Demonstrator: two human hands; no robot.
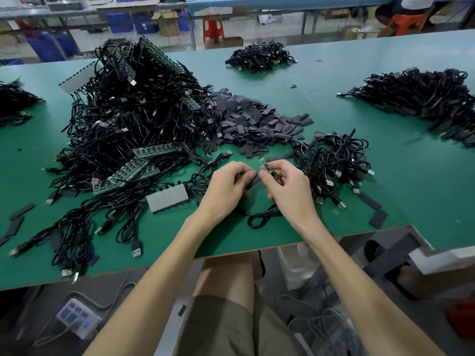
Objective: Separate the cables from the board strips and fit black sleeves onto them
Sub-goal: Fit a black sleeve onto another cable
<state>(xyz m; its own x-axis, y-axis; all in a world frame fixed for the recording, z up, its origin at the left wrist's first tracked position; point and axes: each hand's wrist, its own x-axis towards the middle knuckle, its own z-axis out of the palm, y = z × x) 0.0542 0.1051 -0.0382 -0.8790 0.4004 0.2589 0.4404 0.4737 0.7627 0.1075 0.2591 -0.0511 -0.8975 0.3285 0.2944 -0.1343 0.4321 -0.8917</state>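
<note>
Both hands meet low over the table [411, 191], near its front edge. The left hand [226, 187] has its fingers curled and pinches a black sleeve [253, 181] at their tips. The right hand [289, 188] pinches a small green board [264, 167] between thumb and forefinger, the other fingers loosely curled. The board stands just beside the sleeve's end; whether they touch I cannot tell. Its cable [259, 218] loops on the table at 6 o'clock from the hands. At 12 o'clock lies a pile [254, 122] of loose sleeves; at 10 o'clock a heap [133, 119] of cables on strips [128, 173]; at 3 o'clock a smaller bundle [334, 163].
</note>
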